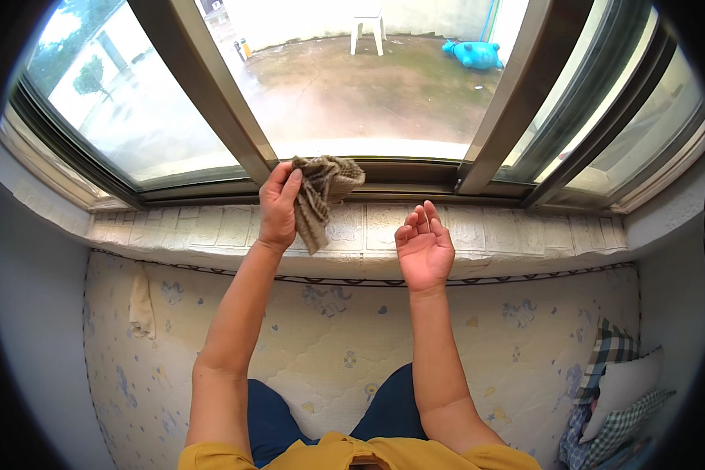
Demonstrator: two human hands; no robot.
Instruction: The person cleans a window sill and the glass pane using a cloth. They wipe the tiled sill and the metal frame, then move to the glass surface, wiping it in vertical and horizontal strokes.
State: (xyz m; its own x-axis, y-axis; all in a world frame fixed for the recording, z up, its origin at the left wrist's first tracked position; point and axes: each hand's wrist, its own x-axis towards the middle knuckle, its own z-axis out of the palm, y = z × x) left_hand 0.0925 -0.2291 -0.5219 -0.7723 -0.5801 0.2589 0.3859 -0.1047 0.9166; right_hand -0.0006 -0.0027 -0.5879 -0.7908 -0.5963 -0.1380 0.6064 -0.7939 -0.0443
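My left hand [279,205] grips a crumpled brown textured cloth [327,191] between thumb and fingers. The cloth hangs in front of the lower track of a sliding window [411,175] and partly over the pale tiled sill [346,226]. Over the sill to the right, my right hand [425,249] is held palm up with its fingers slightly curled and nothing in it. Between the two upright metal frames the window opening shows the yard outside.
Below the sill lies a mattress [341,311] with a printed cover, under my knees. A small cream cloth [141,305] rests on its left side, and several pillows [621,388] are piled at the right. Outside are a white plastic stool [368,26] and a blue inflatable toy [476,55].
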